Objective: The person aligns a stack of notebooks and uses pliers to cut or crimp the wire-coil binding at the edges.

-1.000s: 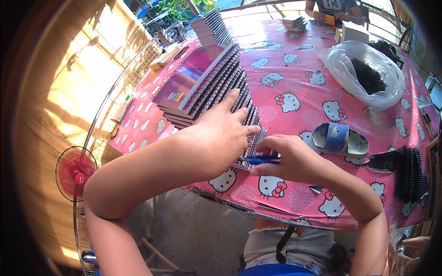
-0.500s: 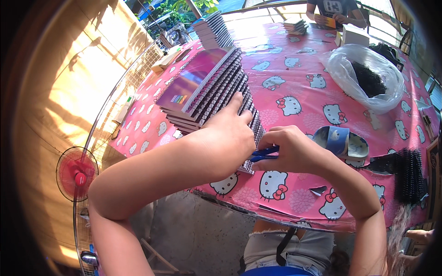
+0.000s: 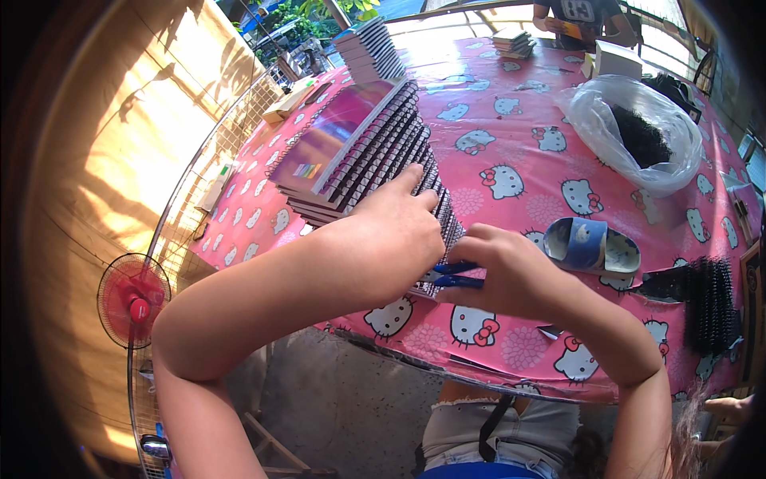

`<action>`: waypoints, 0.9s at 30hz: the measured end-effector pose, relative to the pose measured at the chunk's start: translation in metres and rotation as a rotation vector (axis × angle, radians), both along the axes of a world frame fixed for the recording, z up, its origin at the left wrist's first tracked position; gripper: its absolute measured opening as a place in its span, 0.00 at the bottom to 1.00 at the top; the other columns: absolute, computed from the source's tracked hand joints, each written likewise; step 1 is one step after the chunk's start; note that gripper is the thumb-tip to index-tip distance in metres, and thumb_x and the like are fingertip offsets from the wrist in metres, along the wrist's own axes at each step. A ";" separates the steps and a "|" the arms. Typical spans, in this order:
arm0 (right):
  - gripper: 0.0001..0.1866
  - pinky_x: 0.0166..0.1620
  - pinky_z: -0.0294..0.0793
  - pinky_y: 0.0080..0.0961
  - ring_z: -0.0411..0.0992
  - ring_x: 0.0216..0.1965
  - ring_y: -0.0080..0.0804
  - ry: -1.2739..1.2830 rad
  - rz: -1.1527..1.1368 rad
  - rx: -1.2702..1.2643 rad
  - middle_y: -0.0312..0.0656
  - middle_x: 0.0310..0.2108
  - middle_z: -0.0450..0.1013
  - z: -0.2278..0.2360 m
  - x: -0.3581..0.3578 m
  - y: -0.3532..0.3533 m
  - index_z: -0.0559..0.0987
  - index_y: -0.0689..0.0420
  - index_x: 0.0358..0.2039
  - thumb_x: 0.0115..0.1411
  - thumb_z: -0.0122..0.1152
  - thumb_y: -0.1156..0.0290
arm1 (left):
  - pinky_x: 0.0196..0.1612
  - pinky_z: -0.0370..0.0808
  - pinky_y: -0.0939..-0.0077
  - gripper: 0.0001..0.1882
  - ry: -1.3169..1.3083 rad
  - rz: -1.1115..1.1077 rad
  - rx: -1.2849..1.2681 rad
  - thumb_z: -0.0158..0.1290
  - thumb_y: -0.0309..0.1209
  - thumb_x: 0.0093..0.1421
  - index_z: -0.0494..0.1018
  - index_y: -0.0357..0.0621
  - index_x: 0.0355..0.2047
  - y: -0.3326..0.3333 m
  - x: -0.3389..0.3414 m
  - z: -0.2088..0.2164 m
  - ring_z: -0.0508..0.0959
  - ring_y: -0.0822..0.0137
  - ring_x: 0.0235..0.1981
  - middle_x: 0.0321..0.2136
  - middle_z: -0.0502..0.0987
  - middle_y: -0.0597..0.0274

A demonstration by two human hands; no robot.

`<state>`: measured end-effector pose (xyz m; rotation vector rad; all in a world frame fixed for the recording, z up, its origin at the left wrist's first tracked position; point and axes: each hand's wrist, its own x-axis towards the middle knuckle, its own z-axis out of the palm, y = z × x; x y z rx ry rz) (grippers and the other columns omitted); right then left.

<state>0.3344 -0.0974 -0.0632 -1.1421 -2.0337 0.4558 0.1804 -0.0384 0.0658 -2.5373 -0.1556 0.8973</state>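
A slanting stack of spiral-bound notebooks point(image 3: 388, 142) with purple covers leans across the table in front of me, its black-and-white coil edges facing right. My left hand point(image 3: 399, 227) lies across those coils, index and middle fingers stretched out and apart, thumb out of sight. Close beside it, my right hand point(image 3: 499, 267) grips a pair of blue-handled pliers point(image 3: 461, 281) low on the stack. The handles are spread, and the pliers' jaws are hidden by my left hand and the coils.
Pink patterned cloth point(image 3: 523, 351) covers the table. To the right are a blue slipper point(image 3: 586, 246), a clear plastic bag point(image 3: 678, 172) of black coils and a bundle of black coils point(image 3: 710, 307). Another notebook stack point(image 3: 369, 52) stands behind; a person point(image 3: 586, 20) sits across.
The pliers' handles have spread a little, and my right hand has dipped slightly. My left hand stays put. Across the table, the person's hands have shifted.
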 end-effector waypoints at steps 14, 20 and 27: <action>0.24 0.46 0.67 0.38 0.71 0.42 0.43 -0.160 -0.134 0.272 0.44 0.38 0.71 -0.022 0.000 -0.017 0.76 0.56 0.42 0.47 0.71 0.57 | 0.69 0.49 0.46 0.16 0.135 -0.032 0.102 0.48 0.32 0.60 0.80 0.49 0.46 0.001 0.000 -0.012 0.67 0.59 0.62 0.54 0.76 0.63; 0.24 0.36 0.73 0.37 0.75 0.32 0.41 -0.076 -0.051 0.046 0.46 0.32 0.74 -0.014 -0.003 -0.004 0.79 0.59 0.39 0.48 0.72 0.55 | 0.69 0.51 0.46 0.15 0.085 -0.003 0.065 0.49 0.31 0.59 0.81 0.47 0.42 0.000 0.000 -0.008 0.68 0.57 0.61 0.51 0.78 0.62; 0.30 0.31 0.77 0.32 0.79 0.25 0.36 0.482 0.128 -1.179 0.49 0.25 0.77 0.002 0.013 0.016 0.81 0.66 0.37 0.55 0.68 0.46 | 0.69 0.48 0.45 0.18 0.239 0.102 0.057 0.48 0.31 0.60 0.78 0.47 0.49 0.001 0.006 -0.015 0.66 0.58 0.63 0.57 0.74 0.62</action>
